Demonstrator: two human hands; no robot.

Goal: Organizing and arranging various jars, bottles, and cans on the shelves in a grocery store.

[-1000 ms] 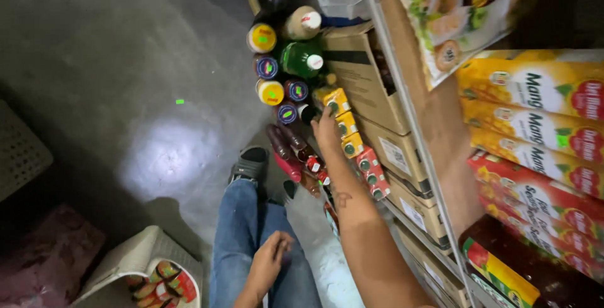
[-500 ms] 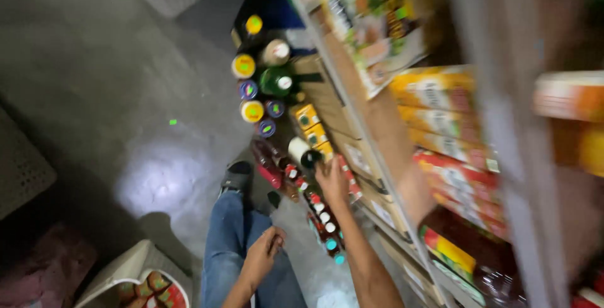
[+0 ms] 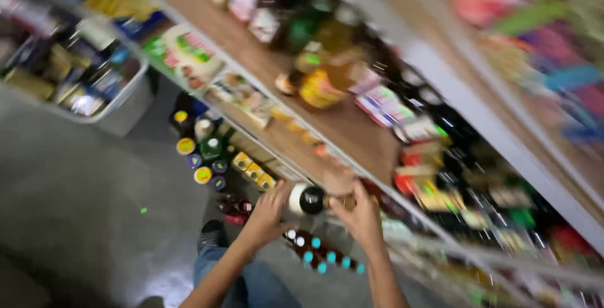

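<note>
Both my hands hold one dark bottle point(image 3: 309, 200) with a white cap end, raised in front of the wooden shelf point(image 3: 343, 133). My left hand point(image 3: 272, 210) grips its left end. At the bottle's right side, my right hand point(image 3: 360, 213) wraps the body. Below my hands, a row of small bottles with turquoise caps point(image 3: 324, 261) lies on the grey floor. The view is strongly blurred.
Shelves point(image 3: 478, 119) packed with bottles, jars and packets run diagonally on the right. Jars and bottles with yellow and purple lids point(image 3: 204, 160) stand on the floor at the shelf foot. A white basket point(image 3: 123, 106) full of goods sits upper left. My jeans leg point(image 3: 251, 286) and shoe point(image 3: 211, 235) are below.
My view swung upward to the shelves. My right hand left the floor bottles and came up, my left hand rose from my knee, and both now hold a dark bottle.
</note>
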